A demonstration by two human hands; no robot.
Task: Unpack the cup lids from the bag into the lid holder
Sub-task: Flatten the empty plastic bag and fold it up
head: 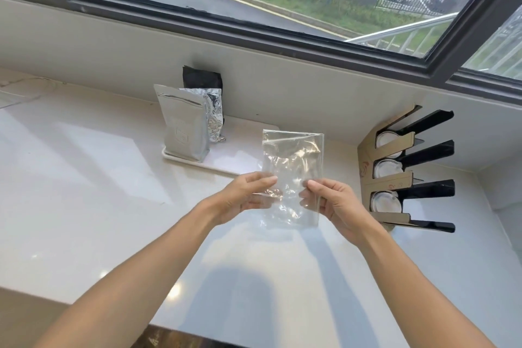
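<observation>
A clear plastic bag [292, 161] is held upright above the white counter, flat and see-through, with no lids visible inside. My left hand [244, 196] pinches its lower left edge and my right hand [332, 200] pinches its lower right edge. To the right stands the lid holder [395, 178], a cardboard frame with black dividers against the wall. Three of its slots hold stacks of white cup lids [387, 168].
A white tray [234, 161] at the back holds a silver foil pouch [183, 127], a crumpled foil bag and a black bag [202, 79]. The window sill and wall run behind. The counter's front edge [158, 325] lies near my forearms.
</observation>
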